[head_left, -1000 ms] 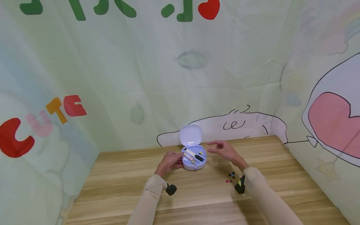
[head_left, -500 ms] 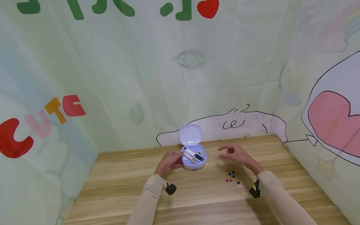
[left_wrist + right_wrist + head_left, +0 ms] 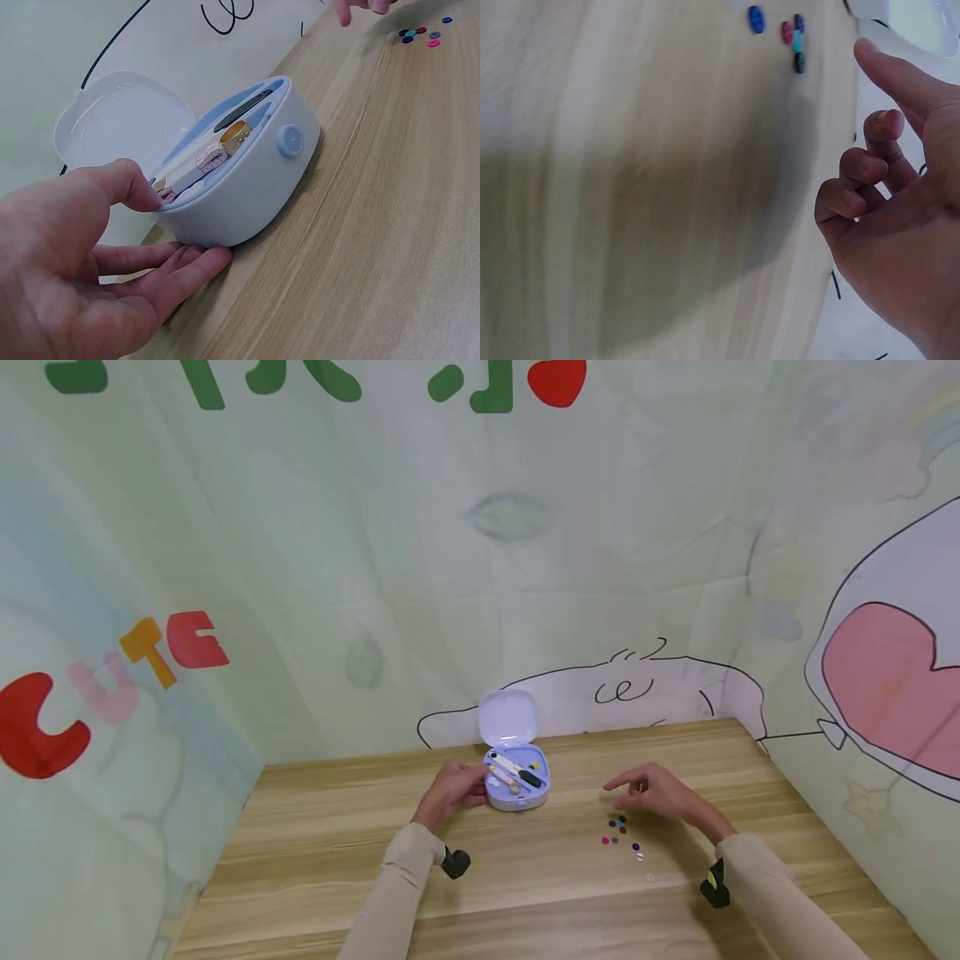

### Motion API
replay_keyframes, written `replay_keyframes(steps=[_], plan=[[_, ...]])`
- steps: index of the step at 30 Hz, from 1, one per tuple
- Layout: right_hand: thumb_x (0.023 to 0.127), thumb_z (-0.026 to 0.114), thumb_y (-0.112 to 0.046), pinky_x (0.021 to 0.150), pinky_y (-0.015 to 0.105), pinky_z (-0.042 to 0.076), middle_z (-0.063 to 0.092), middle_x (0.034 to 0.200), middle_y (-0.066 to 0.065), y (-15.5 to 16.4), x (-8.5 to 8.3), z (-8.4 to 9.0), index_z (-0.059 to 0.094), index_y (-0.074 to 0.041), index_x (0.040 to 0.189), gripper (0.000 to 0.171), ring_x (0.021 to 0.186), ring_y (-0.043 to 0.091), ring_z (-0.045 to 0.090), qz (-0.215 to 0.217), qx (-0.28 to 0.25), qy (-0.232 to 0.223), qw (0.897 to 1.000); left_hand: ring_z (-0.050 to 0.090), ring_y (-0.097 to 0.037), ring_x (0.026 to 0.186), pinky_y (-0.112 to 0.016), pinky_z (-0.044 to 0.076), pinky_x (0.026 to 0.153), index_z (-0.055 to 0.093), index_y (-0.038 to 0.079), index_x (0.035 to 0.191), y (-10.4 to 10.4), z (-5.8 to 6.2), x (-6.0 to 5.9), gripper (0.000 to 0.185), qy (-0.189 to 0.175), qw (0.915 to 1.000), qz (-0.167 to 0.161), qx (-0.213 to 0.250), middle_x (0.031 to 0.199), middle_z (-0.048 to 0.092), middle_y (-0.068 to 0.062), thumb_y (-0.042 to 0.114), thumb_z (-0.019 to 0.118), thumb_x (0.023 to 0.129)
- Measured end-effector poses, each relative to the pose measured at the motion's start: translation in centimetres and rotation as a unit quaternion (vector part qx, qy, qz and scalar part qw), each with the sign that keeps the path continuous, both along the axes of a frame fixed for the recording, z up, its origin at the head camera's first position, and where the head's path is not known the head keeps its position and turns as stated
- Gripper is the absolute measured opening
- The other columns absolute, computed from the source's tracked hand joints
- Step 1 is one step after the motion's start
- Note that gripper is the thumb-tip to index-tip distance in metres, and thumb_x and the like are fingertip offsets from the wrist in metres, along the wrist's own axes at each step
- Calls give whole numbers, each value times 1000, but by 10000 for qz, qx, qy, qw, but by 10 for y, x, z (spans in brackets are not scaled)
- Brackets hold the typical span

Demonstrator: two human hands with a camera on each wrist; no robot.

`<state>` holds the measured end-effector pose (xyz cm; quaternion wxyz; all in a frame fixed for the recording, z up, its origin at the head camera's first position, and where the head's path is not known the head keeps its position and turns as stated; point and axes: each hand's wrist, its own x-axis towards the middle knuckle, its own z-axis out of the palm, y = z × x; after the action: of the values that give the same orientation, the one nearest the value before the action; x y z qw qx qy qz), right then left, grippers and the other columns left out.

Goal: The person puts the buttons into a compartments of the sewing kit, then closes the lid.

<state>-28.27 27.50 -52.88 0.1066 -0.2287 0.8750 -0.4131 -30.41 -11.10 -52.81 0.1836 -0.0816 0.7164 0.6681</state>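
- The little white box [image 3: 516, 781] sits on the wooden table [image 3: 525, 893], close to the back wall, with its lid [image 3: 508, 718] flipped up.
- The left hand [image 3: 452, 792] is right beside the box, on its left side. It holds the box — the thumb [image 3: 127, 187] hooks over the rim and the other fingers [image 3: 180, 266] lie along the bottom edge, flat on the table.
- The right hand [image 3: 660, 793] is well apart from the box, off to the right. It floats just above a bunch of tiny buttons [image 3: 621, 833] and holds nothing.
- That hand is loose: the pointing finger [image 3: 900, 75] sticks out and the other fingers curl in a bit.
- The left wrist view shows what is inside the box up close: a gold thimble [image 3: 234, 135], a rolled pink tape [image 3: 211, 159] and a dark tool [image 3: 244, 109] lying in a blue tray. From the head view these are only small specks.
- The left wrist view also shows a round button [image 3: 289, 140] on the front of the box.
- The head view shows both arms in pale sleeves, with a small black camera on each wrist — the wrist views do not show this.
- The right wrist view shows the buttons as blue, red and dark dots at the far end of the table, and it is blurry.
- The box is white outside with rounded corners, like a fat bar of soap.
- The buttons are pink, blue, black and brown, lying loose on the wood.
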Motion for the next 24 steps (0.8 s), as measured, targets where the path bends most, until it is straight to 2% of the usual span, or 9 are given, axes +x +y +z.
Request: replay_keyframes(steps=[4, 9, 17, 24], plan=[[91, 79, -13, 57, 19, 40, 64, 79, -2, 7, 4, -6, 78, -5, 116, 26, 68, 9, 49, 271, -10, -240, 9993, 67, -19, 82, -35, 64, 82, 64, -13, 113, 0, 0, -1, 30, -7, 10000, 18, 18, 99, 70, -17, 10, 62, 95], [91, 79, -11, 58, 18, 40, 76, 98, -1, 10, 8, -10, 79, -7, 114, 24, 68, 8, 49, 406, 57, -518, 9978, 67, -19, 83, -35, 64, 82, 63, -13, 115, 0, 0, -1, 30, -48, 10000, -8, 11, 100, 71, -17, 10, 62, 95], [89, 78, -5, 54, 17, 36, 76, 92, 2, 9, 10, -11, 80, -4, 108, 19, 64, 6, 46, 527, 69, -396, 9978, 68, -20, 84, -36, 64, 82, 65, -13, 115, 1, 3, 0, 31, -54, 10000, -18, -58, 103, 71, -19, 10, 62, 95], [89, 80, -9, 55, 18, 36, 77, 88, -3, 9, 11, -13, 82, -8, 102, 14, 64, 5, 46, 376, 233, -291, 9986, 67, -19, 82, -35, 64, 81, 64, -13, 114, 1, 3, 2, 30, -84, 10000, 32, 33, 100, 71, -17, 9, 62, 94]])
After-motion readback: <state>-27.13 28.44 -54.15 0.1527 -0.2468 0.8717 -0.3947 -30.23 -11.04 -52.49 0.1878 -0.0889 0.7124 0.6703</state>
